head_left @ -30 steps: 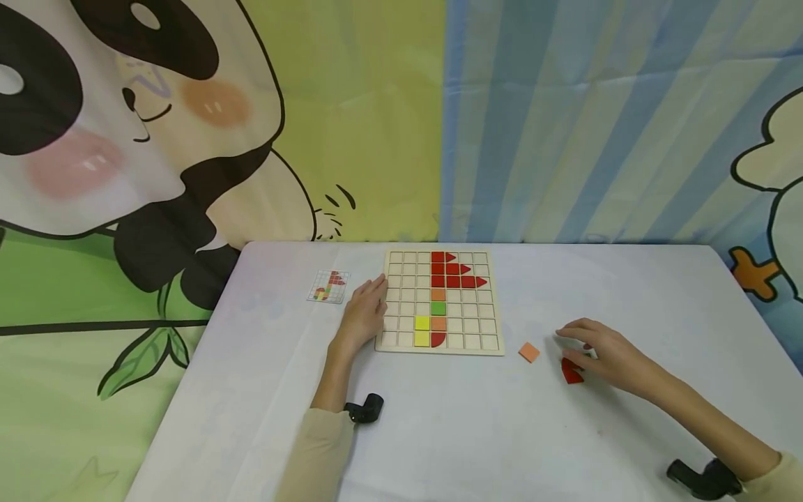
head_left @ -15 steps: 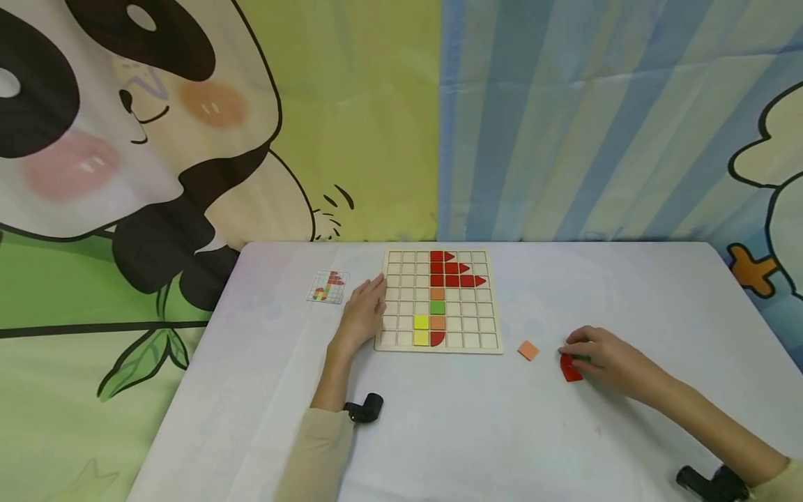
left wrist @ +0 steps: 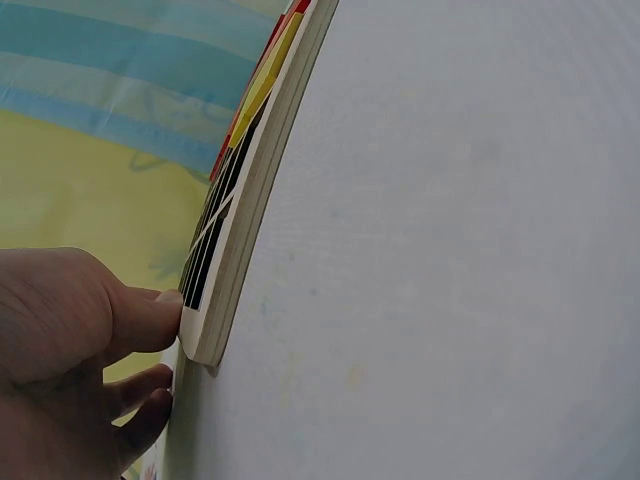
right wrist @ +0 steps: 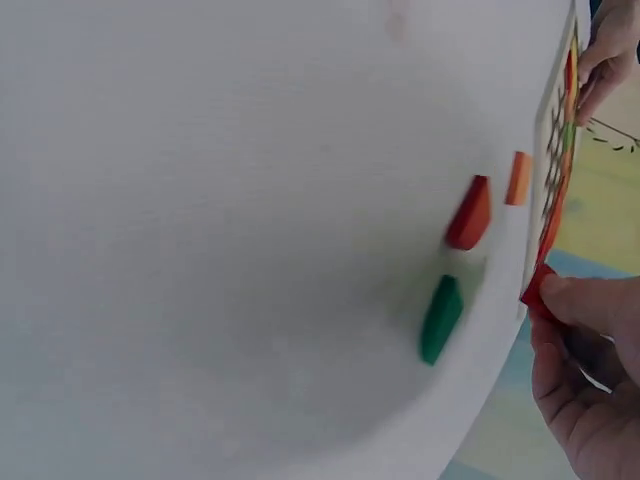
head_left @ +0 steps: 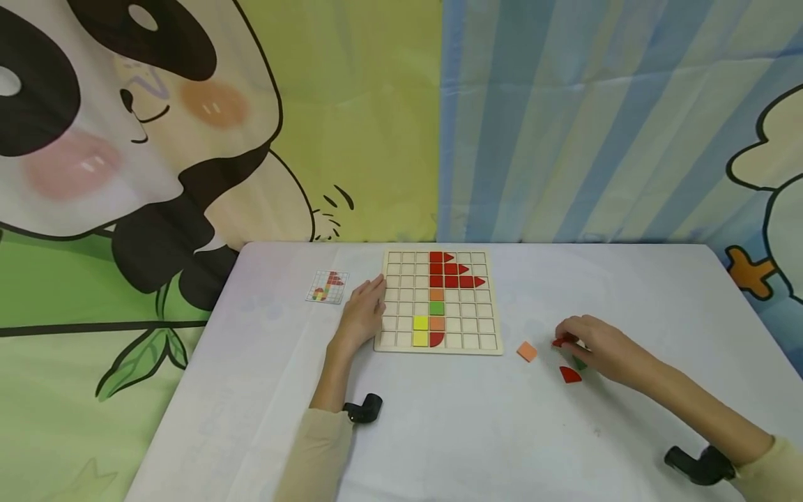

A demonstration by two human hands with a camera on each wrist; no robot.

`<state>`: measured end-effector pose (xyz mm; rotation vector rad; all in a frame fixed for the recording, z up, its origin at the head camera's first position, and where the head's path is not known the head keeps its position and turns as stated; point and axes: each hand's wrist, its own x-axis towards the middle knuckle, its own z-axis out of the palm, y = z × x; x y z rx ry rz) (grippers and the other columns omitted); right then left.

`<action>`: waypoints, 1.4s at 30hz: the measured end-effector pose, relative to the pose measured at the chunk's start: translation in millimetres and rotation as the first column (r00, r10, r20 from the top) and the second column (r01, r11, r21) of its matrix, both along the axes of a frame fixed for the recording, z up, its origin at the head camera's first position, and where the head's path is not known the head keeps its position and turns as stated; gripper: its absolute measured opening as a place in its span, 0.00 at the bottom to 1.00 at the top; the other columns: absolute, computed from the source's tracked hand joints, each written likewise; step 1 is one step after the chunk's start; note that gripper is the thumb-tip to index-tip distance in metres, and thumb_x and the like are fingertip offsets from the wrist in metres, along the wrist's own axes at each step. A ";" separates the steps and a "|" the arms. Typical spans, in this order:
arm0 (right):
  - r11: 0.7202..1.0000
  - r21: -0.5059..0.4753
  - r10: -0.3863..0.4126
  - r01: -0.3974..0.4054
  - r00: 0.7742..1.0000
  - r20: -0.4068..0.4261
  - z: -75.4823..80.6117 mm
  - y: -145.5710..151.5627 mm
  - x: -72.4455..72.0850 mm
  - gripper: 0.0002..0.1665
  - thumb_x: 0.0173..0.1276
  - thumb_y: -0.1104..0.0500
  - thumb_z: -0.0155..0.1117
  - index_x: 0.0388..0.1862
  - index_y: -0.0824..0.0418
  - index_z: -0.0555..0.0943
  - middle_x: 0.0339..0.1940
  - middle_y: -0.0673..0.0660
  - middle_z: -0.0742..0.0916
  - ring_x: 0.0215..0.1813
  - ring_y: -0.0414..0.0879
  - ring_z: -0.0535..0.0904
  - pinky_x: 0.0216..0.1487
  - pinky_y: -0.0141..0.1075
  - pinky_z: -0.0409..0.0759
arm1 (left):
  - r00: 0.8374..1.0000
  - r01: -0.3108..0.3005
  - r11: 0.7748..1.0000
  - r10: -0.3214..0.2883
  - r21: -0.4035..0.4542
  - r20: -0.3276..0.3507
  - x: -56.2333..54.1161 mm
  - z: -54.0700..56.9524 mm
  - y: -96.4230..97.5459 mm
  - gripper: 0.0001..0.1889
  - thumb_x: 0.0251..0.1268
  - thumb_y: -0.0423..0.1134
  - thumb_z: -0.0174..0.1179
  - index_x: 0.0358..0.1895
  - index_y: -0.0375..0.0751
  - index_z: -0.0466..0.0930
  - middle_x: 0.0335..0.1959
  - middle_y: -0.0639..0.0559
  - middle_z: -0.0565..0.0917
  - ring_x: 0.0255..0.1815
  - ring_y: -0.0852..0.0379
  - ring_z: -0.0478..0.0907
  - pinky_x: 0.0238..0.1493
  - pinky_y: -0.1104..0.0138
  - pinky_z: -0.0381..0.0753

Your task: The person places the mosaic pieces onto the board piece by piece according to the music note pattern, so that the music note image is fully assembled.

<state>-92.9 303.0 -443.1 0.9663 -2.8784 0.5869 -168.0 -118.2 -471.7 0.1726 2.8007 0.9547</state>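
Note:
In the head view my left hand (head_left: pixel 360 310) lies at the left edge of a wooden grid board (head_left: pixel 440 351), fingers fairly straight, fingertips touching the rim. The left wrist view shows its thumb (left wrist: pixel 165 305) against the board's corner. To the board's right, my right hand (head_left: pixel 611 352) pinches a small red piece (right wrist: pixel 537 292) between thumb and fingers, above the tabletop. Beneath that hand lie a red quarter-round piece (head_left: pixel 569 375) and a green piece (head_left: pixel 579 363), the green one partly hidden in the head view. Nearer the board is an orange square tile (head_left: pixel 527 351).
Red, orange, green and yellow tiles sit in the board's cells, with red pointed rows at the top. A small pattern card (head_left: pixel 327 286) lies left of the board. The white table (head_left: pixel 477 425) ends at a printed cloth backdrop (head_left: pixel 564 125).
My right hand has come down to the loose pieces, taken hold of a red one and lifted it slightly away, uncovering the red quarter-round. The left hand stays at the board.

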 end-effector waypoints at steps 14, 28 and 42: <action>0.991 -0.109 0.082 -0.078 0.996 0.033 13.6 -71.7 -21.0 0.13 0.61 0.71 0.75 0.43 0.60 0.89 0.40 0.46 0.90 0.45 0.45 0.80 0.44 0.37 0.84 | 1.000 -0.003 1.000 0.003 0.023 -0.006 2.9 1.8 0.0 0.28 0.79 0.31 0.53 0.78 0.35 0.63 0.84 0.48 0.60 0.85 0.42 0.51 0.83 0.42 0.50; 0.966 -0.207 0.194 -0.156 0.965 0.178 15.6 -174.0 -73.1 0.15 0.71 0.67 0.68 0.55 0.67 0.87 0.42 0.56 0.88 0.38 0.44 0.78 0.38 0.32 0.81 | 1.000 -0.002 1.000 0.002 0.017 -0.012 -1.1 1.9 1.3 0.28 0.79 0.32 0.53 0.79 0.37 0.64 0.84 0.49 0.60 0.85 0.42 0.52 0.83 0.42 0.52; 0.985 -0.022 0.168 -0.169 0.949 0.266 3.4 -213.2 -104.3 0.06 0.73 0.66 0.66 0.45 0.65 0.87 0.43 0.58 0.90 0.45 0.50 0.85 0.53 0.41 0.87 | 1.000 -0.003 1.000 0.003 0.005 -0.014 -1.0 -0.4 -1.3 0.28 0.79 0.32 0.53 0.78 0.37 0.64 0.83 0.49 0.60 0.85 0.42 0.52 0.83 0.41 0.53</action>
